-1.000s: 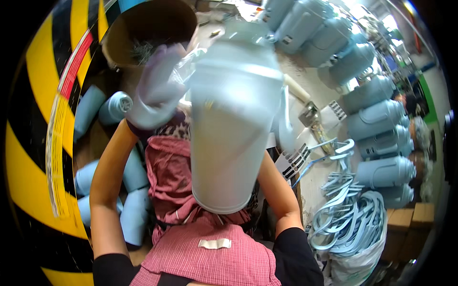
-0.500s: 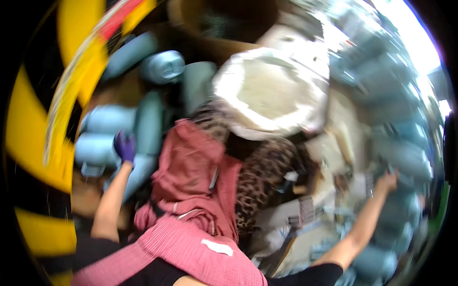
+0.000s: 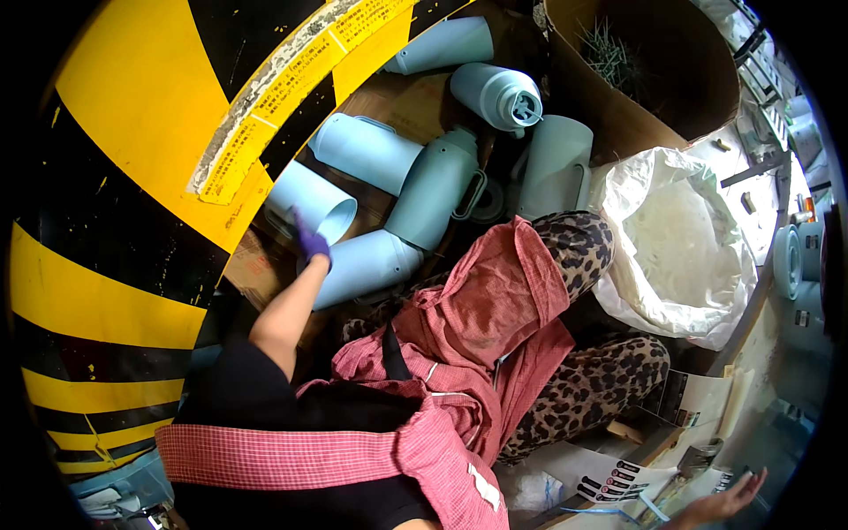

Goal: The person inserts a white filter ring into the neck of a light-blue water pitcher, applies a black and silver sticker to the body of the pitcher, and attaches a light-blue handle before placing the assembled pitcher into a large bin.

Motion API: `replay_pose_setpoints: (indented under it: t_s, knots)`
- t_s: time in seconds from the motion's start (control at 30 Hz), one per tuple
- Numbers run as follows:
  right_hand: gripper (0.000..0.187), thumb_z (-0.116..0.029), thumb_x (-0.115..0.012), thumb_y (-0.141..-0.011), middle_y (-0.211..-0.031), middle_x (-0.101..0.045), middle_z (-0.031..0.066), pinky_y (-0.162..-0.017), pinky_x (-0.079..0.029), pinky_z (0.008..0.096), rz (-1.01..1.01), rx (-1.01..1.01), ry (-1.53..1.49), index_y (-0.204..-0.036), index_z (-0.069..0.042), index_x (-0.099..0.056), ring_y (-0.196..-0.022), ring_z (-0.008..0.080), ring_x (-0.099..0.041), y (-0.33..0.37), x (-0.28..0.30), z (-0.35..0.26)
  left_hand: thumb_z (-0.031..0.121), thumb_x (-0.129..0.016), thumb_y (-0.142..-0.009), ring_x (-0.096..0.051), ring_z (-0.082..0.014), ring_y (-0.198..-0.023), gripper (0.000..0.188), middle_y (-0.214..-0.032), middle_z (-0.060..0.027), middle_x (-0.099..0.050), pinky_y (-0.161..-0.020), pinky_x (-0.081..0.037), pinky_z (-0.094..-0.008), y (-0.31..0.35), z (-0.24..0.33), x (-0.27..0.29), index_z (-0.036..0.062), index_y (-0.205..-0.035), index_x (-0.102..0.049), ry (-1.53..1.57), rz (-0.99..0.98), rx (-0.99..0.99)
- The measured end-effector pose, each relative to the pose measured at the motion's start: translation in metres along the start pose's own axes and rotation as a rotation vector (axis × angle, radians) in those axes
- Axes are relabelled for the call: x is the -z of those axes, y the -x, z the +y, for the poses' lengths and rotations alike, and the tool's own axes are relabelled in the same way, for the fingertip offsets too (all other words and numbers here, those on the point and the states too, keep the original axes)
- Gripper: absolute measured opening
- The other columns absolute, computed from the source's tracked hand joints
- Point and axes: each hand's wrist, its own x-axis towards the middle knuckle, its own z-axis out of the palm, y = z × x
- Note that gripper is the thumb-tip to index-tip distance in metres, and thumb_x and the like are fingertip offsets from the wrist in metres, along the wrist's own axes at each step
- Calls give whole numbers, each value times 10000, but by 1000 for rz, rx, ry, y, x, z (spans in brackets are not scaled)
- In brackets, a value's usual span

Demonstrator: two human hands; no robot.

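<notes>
While left hand (image 3: 311,240) grips pale-blue jug (image 3: 311,205), right hand (image 3: 729,502) edge-cropped.

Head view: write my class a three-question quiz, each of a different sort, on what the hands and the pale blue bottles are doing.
1. True or false: the left hand wears a purple glove.
2. What does the left hand touch? A) white sack B) open rim of a pale blue bottle C) cardboard box
3. Fill in: the right hand is bare, palm ____, holding nothing.

Key: 1 true; 2 B; 3 open.
</notes>
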Motion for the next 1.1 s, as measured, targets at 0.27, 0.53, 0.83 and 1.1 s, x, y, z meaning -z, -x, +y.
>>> replay_pose_setpoints:
  t_s: [0.27,0.53,0.83,1.1]
  knots:
    - [284,-7,-662,-953,-1471,-542,161,-1148,-400,410,-813,141,-601,-1234,-1,-697,-1397,284,-499,159,-147,-303,-53,-581,-889,-553,-225,-1304,697,-1459,-90,-540,-1075,-465,-370,104,56,124,52,-1559,-420,435,-672,444]
    - [707,-539,-455,-1076,-1479,-584,175,-1157,-439,417,-760,-755,-1547,-1553,-17,-443,-1329,294,-584,82,-162,-317,86,-602,-990,-676,-216,-1109,410,-1219,-92,-638,-924,-533,-358,174,165,2,-2,-1387,-551,-8,-2059,-42]
    - [430,-228,-750,-899,-1507,-416,182,-1176,-306,484,-953,371,-383,-1261,-39,-617,-1392,411,-347,97,-61,-376,581,-876,-769,-264,-405,-1559,1314,-1685,-277,-222,-1272,-247,-464,223,424,-45,-45,-1644,-122,678,-1991,-892]
    - [313,-306,-755,-892,-1082,-691,89,-1129,-442,516,-880,948,-522,-1053,-42,-706,-1021,285,-684,73,-76,-348,242,-1027,-624,-414,-239,-1469,1392,-1623,-136,-394,-1242,-334,-393,244,447,-66,32,-1675,-138,864,-2188,-840]
